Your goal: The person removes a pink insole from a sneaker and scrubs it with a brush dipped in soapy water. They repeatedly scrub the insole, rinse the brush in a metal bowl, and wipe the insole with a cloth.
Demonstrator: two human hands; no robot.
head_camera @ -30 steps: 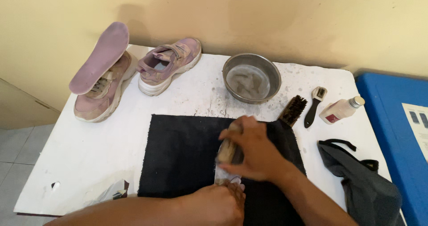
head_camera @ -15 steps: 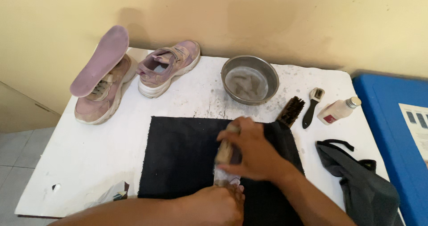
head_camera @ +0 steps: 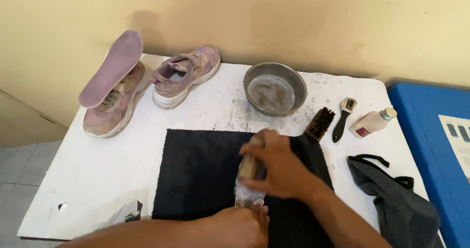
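- On the black towel (head_camera: 196, 174), my left hand (head_camera: 242, 226) pins a pale insole (head_camera: 249, 194) flat, fingers closed on it.
- My right hand (head_camera: 276, 167) grips a wooden brush (head_camera: 248, 165) to scrub it.

One small plastic bottle (head_camera: 372, 122) lies on its side on the desk (head_camera: 98, 179), up and to the right of the hands (head_camera: 276, 167). Its body is pale cream, with a grey cap and a dark red label. Farther right, on the blue surface (head_camera: 426, 130), lies a white printed sheet (head_camera: 458, 138) bearing small dark blue squares; it is cut off by the frame edge.
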